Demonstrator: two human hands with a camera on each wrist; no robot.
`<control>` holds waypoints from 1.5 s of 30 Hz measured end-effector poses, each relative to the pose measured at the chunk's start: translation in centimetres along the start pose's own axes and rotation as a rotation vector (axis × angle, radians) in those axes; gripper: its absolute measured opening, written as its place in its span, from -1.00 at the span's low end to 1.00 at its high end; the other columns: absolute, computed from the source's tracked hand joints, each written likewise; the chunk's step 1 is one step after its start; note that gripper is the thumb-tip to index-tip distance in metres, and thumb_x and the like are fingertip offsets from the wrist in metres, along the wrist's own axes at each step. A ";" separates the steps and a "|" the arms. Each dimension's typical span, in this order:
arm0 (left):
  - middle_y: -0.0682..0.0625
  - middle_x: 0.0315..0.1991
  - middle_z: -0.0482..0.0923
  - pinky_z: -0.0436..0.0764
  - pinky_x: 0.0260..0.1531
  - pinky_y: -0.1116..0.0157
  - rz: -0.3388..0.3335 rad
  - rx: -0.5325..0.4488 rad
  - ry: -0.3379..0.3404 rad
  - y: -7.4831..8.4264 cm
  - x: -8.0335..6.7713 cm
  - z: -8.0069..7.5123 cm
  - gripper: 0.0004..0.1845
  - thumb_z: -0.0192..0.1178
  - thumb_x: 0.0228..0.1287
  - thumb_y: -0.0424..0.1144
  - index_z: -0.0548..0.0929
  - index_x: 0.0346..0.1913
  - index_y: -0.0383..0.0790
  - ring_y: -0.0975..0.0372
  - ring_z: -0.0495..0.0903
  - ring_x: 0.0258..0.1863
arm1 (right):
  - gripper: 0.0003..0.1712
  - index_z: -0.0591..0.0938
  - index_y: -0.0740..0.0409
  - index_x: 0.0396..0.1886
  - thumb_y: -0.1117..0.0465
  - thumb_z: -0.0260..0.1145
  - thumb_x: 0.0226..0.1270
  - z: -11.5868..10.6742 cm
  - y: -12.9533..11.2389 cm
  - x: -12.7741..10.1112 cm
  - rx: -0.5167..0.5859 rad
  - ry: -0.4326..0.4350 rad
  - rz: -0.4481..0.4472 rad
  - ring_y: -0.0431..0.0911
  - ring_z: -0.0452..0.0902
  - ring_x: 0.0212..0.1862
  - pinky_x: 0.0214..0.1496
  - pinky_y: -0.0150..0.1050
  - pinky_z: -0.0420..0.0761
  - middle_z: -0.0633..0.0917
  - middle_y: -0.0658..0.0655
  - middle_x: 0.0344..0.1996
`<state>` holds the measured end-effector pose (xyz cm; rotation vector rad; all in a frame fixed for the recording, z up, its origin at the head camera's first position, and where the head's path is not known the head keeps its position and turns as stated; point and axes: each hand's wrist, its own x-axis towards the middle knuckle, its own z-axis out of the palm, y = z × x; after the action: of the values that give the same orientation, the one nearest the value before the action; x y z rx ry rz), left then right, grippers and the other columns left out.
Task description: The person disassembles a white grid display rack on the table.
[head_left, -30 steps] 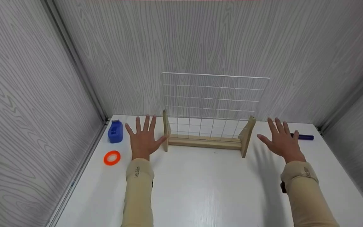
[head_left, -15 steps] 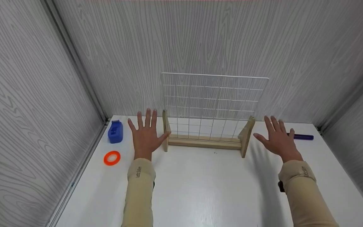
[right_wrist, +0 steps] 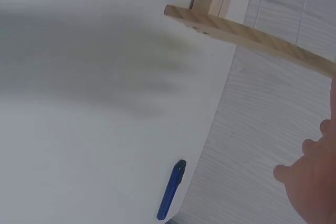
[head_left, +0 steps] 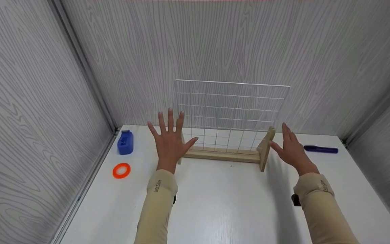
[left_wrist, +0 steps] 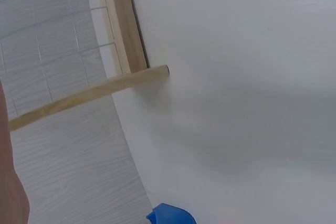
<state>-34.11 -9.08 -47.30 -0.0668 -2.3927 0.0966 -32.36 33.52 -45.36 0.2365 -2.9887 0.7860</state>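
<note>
In the head view a white wire grid [head_left: 232, 82] stands upright in a wooden stand [head_left: 222, 156]. My left hand [head_left: 170, 145], fingers spread and straight, is raised in front of the stand's left upright and hides most of it. The left wrist view shows that upright [left_wrist: 94, 92] and an edge of the left hand [left_wrist: 10, 182]. Just right of the right upright [head_left: 266, 149], my right hand [head_left: 291, 150] is held up with straight fingers. Both hands hold nothing. Contact with the stand cannot be told. A dark blue utility knife [head_left: 322, 149] lies right of the right hand.
On the white table [head_left: 215, 203], a blue tape dispenser [head_left: 125, 144] and an orange ring [head_left: 115, 171], like a tape roll, lie at the left. Grey wood-grain panels [head_left: 229, 40] enclose the back and sides.
My left hand has moved right and slightly up, across the stand's left upright. The right hand has shifted a little left and turned, its fingers closer together, baring the whole knife.
</note>
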 end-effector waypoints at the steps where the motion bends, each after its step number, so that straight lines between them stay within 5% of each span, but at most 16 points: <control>1: -0.12 0.67 -0.14 -0.02 0.41 -0.48 0.006 0.005 0.017 0.4 0.1 0.0 0.13 -0.18 0.12 0.69 -0.08 0.64 0.16 -0.19 -0.07 0.63 | 0.10 -0.43 0.19 0.62 -0.20 0.06 0.58 0.2 -0.1 0.1 0.049 -0.004 -0.003 0.42 -0.34 0.61 0.53 0.46 -0.16 -0.28 0.43 0.62; 9: -0.09 0.65 -0.10 -0.03 0.42 -0.47 0.060 -0.017 0.088 3.1 0.1 -0.3 0.11 -0.23 0.11 0.72 -0.14 0.63 0.24 -0.18 -0.07 0.62 | 0.11 -0.57 0.12 0.58 -0.13 0.04 0.61 1.7 -1.3 0.5 0.292 -0.022 0.068 0.47 -0.02 0.54 0.54 0.35 0.12 -0.14 0.49 0.60; 18: -0.05 0.66 -0.12 0.01 0.40 -0.48 0.135 -0.039 0.099 6.8 0.6 -1.0 0.03 -0.23 0.16 0.69 -0.26 0.61 0.42 -0.18 -0.07 0.63 | -0.05 -0.40 0.11 0.64 -0.05 -0.01 0.65 3.0 -2.1 1.0 0.424 0.053 0.111 0.36 0.07 0.56 0.56 0.21 0.22 -0.04 0.43 0.60; 31: -0.05 0.68 -0.22 0.07 0.36 -0.50 0.182 0.022 0.051 10.7 1.9 -1.3 0.07 -0.11 0.14 0.67 -0.35 0.59 0.48 -0.26 -0.12 0.62 | -0.35 -0.02 0.32 0.62 0.22 -0.19 0.67 4.9 -3.2 1.5 0.322 0.255 0.165 0.31 0.32 0.46 0.44 0.16 0.42 0.27 0.48 0.49; 37: -0.02 0.68 -0.20 0.09 0.35 -0.52 0.203 0.035 0.045 11.3 1.7 -1.0 0.08 -0.02 0.11 0.66 -0.31 0.58 0.52 -0.24 -0.10 0.62 | -0.39 0.08 0.35 0.59 0.24 -0.18 0.66 6.4 -4.1 1.3 0.272 0.280 0.169 0.32 0.40 0.40 0.40 0.18 0.45 0.35 0.48 0.44; 45: 0.04 0.68 -0.24 0.06 0.35 -0.52 0.233 0.079 0.091 13.3 3.0 -1.5 0.07 -0.05 0.14 0.65 -0.38 0.57 0.55 -0.22 -0.11 0.63 | -0.41 0.15 0.36 0.57 0.23 -0.16 0.66 5.9 -4.3 1.0 0.239 0.316 0.175 0.34 0.44 0.36 0.38 0.22 0.46 0.42 0.49 0.39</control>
<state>-34.97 4.49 -45.34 -0.3071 -2.2792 0.2905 -32.64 26.78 -48.35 -0.1343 -2.6413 1.0856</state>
